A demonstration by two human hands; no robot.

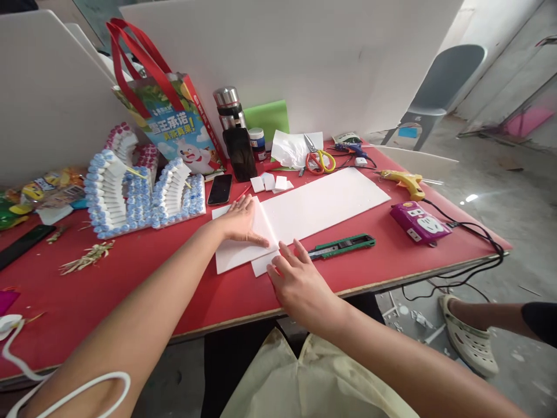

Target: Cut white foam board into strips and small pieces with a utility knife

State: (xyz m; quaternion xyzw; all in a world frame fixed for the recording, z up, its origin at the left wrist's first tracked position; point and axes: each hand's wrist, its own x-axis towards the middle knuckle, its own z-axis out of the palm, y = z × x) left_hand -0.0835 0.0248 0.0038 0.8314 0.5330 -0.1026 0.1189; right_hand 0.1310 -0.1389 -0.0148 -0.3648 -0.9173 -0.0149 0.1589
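Perhaps the white board [243, 252], near the middle of the worktop [235, 297], could skid if the left hand [242, 223], flat with an open grip, presses unevenly, while the right hand [301, 281], its grip unclear, could nudge the knife [348, 245] beside it.

Single head-worn view, from above the cream cloth garment [304, 386] at bottom edge, facing forward and down over the flat red-topped bench [230, 302]. Close range, wide: bare left hand [243, 223] and bare right hand [300, 281] near centre, bare forearms [167, 284] from the lower corners. Large flat white panel [326, 69] spans much of top; gray plastic chair [450, 75], gray floor [487, 168] at right.
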